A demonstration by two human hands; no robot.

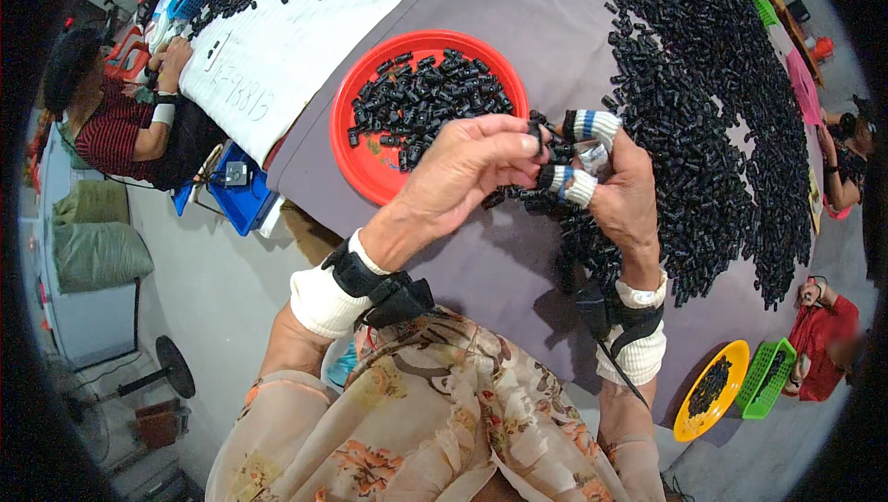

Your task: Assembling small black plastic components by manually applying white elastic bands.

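Note:
My left hand (472, 164) is closed, thumb and fingers pinching a small black plastic part (536, 135) just right of the red basin. Facing it, my right hand (626, 197) is bent inward with its fingers curled. Striped knitted covers (592, 123) in white, blue and black sit on its finger and thumb. A shiny, clear-looking patch (593, 160) shows between them; whether it is a wrap or a held thing I cannot tell. The red basin (344, 136) contains many similar black parts (430, 99). Both wrists wear white cuffs and black straps.
A wide heap of black parts (689, 132) covers the grey cloth (518, 252) on the right. More lie on a white sheet (277, 49) at the far left, where a person in stripes (120, 136) sits. A yellow basin (737, 360) and green basket (754, 391) stand lower right.

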